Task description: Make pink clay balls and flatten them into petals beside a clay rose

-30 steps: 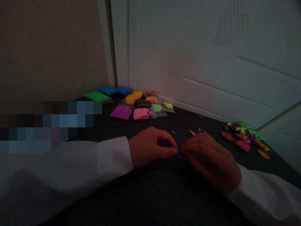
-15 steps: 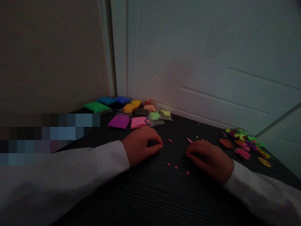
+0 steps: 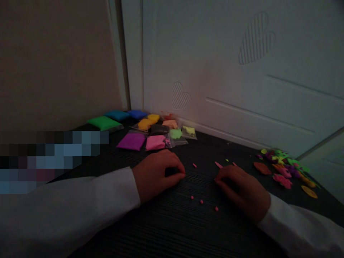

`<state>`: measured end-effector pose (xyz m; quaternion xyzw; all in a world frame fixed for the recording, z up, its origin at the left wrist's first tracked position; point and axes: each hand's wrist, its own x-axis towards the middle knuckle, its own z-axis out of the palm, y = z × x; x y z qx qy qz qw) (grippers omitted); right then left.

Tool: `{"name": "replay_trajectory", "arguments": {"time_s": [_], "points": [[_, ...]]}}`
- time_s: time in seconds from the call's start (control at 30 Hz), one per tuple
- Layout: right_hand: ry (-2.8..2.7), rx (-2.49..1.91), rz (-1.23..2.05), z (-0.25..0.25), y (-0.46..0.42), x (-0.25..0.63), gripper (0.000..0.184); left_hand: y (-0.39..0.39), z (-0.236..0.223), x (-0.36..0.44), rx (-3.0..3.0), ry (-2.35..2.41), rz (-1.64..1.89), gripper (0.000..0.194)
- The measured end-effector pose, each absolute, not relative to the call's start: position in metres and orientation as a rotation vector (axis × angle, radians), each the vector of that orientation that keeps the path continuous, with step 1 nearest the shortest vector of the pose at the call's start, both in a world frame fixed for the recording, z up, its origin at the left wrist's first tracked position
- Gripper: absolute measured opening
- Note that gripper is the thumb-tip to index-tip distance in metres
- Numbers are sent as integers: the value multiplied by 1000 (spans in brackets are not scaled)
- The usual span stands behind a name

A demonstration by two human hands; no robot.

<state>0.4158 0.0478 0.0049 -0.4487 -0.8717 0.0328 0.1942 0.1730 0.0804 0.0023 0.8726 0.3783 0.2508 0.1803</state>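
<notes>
My left hand [image 3: 159, 175] rests low over the dark table, thumb and forefinger pinched together; anything between the tips is too small to make out. Facing it, my right hand [image 3: 243, 190] is pinched too, and its fingertips hide whatever they may hold. Between and in front of the hands lie three small pink clay balls: a left ball [image 3: 192, 197], a middle ball [image 3: 201, 201] and a right ball [image 3: 216, 209]. A short pink clay piece [image 3: 194, 165] is just beyond my left fingertips. Behind my right hand are a pink strip [image 3: 218, 165] and a tiny yellow-green bit [image 3: 227, 160].
Bags of coloured clay stand at the back left, among them a purple bag [image 3: 132, 141], a pink bag [image 3: 157, 142] and a green bag [image 3: 104, 123]. Several shaped clay pieces [image 3: 282, 181] are heaped at the right. A white panel with hearts [image 3: 215, 71] borders the table's back.
The camera view has shifted slightly, so the clay balls and hands appear lower. Both hands keep their pinch, and the clay pieces appear in the same arrangement.
</notes>
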Motion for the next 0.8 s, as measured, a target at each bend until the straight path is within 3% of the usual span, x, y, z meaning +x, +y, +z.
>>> {"name": "replay_trajectory", "arguments": {"time_s": [0.27,0.43,0.7,0.8], "points": [[-2418,-1211,172,1,44,416,13,80,3,173,2453,1084,706,12],[-2453,-1198,100,2,46,415,27,78,5,174,2416,1137,649,13],[-2482,-1231,178,3,47,416,11,80,2,175,2416,1138,725,17],[-2451,-1286,153,3,47,415,15,82,-1,174,2470,1086,737,17]]}}
